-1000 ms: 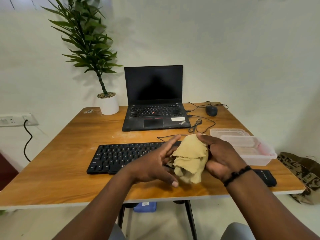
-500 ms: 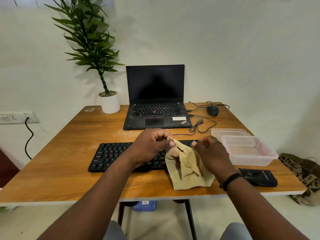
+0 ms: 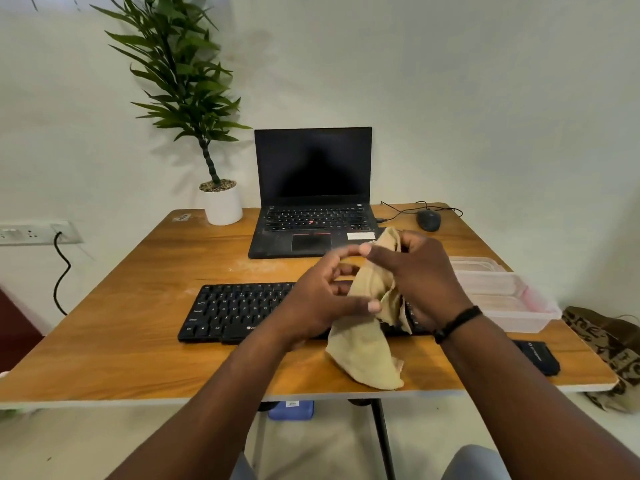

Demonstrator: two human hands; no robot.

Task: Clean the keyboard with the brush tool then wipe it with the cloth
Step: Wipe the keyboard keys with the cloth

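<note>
A tan cloth (image 3: 367, 344) hangs above the right half of the black keyboard (image 3: 239, 308), its lower end draped over the table's front. My right hand (image 3: 419, 275) grips the cloth's upper part, with a tip of cloth sticking out above the fingers. My left hand (image 3: 325, 299) is beside it, fingers curled around the cloth's left edge with the thumb pressed on the fabric. Both hands hide the keyboard's right end. A black case-like item (image 3: 536, 356) lies at the front right; whether it is the brush tool I cannot tell.
An open black laptop (image 3: 311, 202) stands behind the keyboard, with a potted plant (image 3: 221, 202) to its left and a wired mouse (image 3: 428, 220) to its right. Clear plastic containers (image 3: 505, 299) sit at the right edge of the wooden table (image 3: 114, 341). A patterned bag (image 3: 609, 344) lies on the floor.
Both hands have lifted the cloth from the table front up over the keyboard. The right hand has moved higher and bunched the top of the cloth, which now hangs longer.
</note>
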